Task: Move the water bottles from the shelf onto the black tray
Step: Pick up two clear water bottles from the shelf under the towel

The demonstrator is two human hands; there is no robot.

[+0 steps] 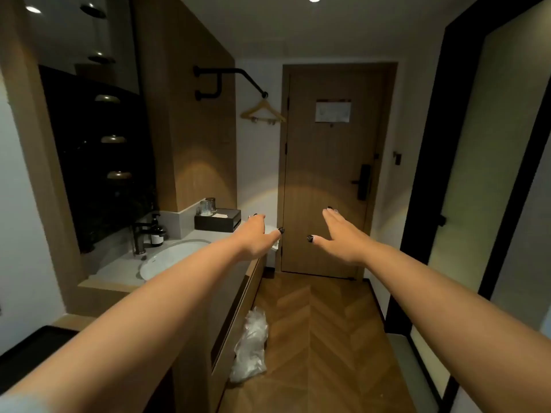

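I stand in a narrow, dim hotel entryway with a herringbone wooden floor and a plain wooden door straight ahead. I see no water bottles from here. A black flat tray-like surface shows at the bottom left corner, on a low wooden ledge beside the vanity (I cannot tell for sure that it is the tray).

Both my arms reach forward, empty. My left hand is open, fingers straight and together, thumb out to the side, held over the far end of the pale stone counter. My right hand is open as well, fingers straight, thumb spread, held in the air in front of the door and well apart from the left one.

On the counter near my left hand sits a black rectangular box with a white card on top, and just behind it stand clear drinking glasses. Nearer to me a round white washbasin is sunk in the counter, with a dark metal tap and a dark pump bottle behind it.

A crumpled clear plastic bag lies on the floor against the wooden cabinet. A wooden clothes hanger hangs from a black wall rail left of the door.
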